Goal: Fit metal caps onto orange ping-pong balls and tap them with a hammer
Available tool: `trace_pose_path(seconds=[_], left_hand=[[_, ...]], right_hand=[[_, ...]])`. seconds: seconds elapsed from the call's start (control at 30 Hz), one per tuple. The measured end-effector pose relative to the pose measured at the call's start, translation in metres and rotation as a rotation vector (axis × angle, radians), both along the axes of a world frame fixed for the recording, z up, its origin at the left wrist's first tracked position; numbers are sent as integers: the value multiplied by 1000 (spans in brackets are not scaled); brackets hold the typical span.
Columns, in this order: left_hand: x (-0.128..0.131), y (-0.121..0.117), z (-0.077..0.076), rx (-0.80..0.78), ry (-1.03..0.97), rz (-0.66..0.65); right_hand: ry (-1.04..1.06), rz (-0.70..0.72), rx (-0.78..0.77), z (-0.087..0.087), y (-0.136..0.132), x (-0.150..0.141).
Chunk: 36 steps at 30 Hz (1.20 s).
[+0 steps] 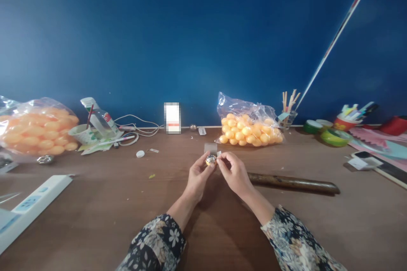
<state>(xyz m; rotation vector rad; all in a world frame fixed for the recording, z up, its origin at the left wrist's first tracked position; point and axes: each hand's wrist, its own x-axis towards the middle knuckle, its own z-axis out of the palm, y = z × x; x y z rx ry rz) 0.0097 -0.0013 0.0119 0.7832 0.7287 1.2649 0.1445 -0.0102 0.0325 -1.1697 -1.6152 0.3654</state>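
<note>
Over the middle of the table, my left hand (199, 175) grips a small ball (210, 159) between thumb and fingers. The ball is shiny silver on top and yellow lower down. My right hand (233, 171) is pinched closed at the ball's right side. A tiny whitish bit (219, 153) shows by its fingertips, but what lies inside the pinch is too small to make out. Just behind the ball is a greyish square piece (210, 148), partly hidden by the ball and fingers. A dark brown wooden stick (295, 183) lies to the right, its near end behind my right wrist.
Clear bags of orange balls (249, 130) (41, 131) stand at the back right and far left. A tilted bottle (100, 118), cup (84, 134) and cable (143, 129) are back left; a power strip (34, 209) lies left. Tape rolls (335, 136), pen pot (346, 123) and phone (392, 167) sit right.
</note>
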Motion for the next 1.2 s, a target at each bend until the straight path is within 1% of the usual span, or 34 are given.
trace_pose_path(seconds=[0.27, 0.4, 0.57, 0.87, 1.2], left_hand=[[0, 2, -2, 25, 11, 4], [1, 1, -1, 31, 24, 17], [2, 0, 1, 13, 23, 25], [1, 0, 1, -33, 21, 12], [2, 1, 0, 12, 55, 21]], right_hand=[[-11, -1, 10, 0, 0, -1], [-12, -4, 15, 0, 0, -1], [-21, -7, 10, -2, 0, 0], [-31, -3, 12, -1, 1, 0], [-39, 3, 23, -5, 2, 0]])
